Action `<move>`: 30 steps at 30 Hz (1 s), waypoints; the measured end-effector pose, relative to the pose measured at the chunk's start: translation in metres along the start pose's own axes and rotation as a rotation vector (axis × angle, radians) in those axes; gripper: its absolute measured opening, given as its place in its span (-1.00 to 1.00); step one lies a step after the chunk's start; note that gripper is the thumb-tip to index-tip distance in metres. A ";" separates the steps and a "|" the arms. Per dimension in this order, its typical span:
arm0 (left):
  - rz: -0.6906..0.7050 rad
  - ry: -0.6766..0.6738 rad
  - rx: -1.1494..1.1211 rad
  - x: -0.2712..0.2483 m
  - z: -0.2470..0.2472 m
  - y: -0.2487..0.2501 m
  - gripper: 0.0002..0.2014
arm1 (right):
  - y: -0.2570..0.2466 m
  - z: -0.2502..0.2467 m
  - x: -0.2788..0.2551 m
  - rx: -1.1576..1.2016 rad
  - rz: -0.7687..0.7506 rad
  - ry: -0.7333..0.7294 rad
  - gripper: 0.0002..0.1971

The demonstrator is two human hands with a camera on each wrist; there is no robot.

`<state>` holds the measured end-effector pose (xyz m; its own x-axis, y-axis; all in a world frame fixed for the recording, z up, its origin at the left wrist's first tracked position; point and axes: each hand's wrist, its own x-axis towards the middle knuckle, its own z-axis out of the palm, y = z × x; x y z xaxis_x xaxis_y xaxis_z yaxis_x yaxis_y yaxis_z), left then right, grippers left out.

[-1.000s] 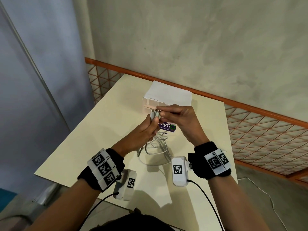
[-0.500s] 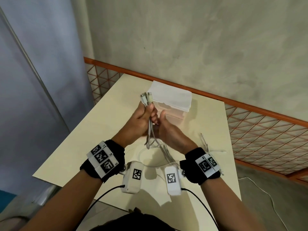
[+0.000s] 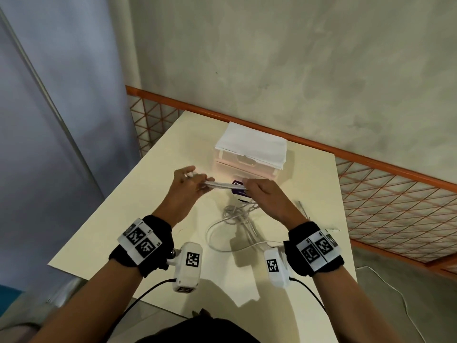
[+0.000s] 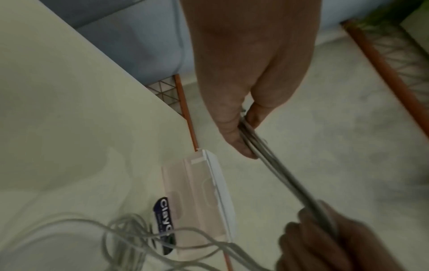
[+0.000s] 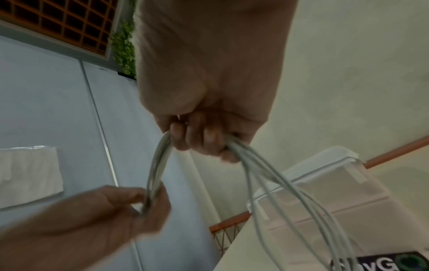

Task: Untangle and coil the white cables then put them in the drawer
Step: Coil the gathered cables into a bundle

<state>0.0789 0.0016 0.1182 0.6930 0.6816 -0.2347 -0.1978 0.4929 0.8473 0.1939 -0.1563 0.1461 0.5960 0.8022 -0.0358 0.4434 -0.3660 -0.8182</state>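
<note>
We are stretching a bundle of white cables between our two hands, above the bench and just in front of the small drawer unit at twelve o'clock. The rest of the cables is trailing down from our right hand into a loose tangle lying on the bench at about six o'clock from the hands.

We are judging these cables to be light, thin and limp, with a smooth jacket that is likely to slide through a loose hold; they are bending freely, not holding shape. The plug ends look like the stiffest points, so taking hold just behind them and running the strands through the other hand seems the surest way to straighten them.

Our left hand is pinching the bunched strands near their ends between thumb and fingers; the wrist view shows the thumb pressed against the bundle. Our right hand is closing its curled fingers around several strands, which are fanning out below the fist toward five o'clock. The drawer front appears closed.
</note>
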 end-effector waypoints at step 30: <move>-0.038 -0.545 0.216 -0.006 -0.001 0.027 -0.67 | 0.012 -0.017 0.006 0.362 0.089 -0.109 -0.50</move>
<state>0.0686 0.0114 0.1421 0.9646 0.2613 -0.0366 -0.0598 0.3515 0.9343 0.2142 -0.1642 0.1455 0.5378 0.8276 -0.1607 0.1165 -0.2618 -0.9581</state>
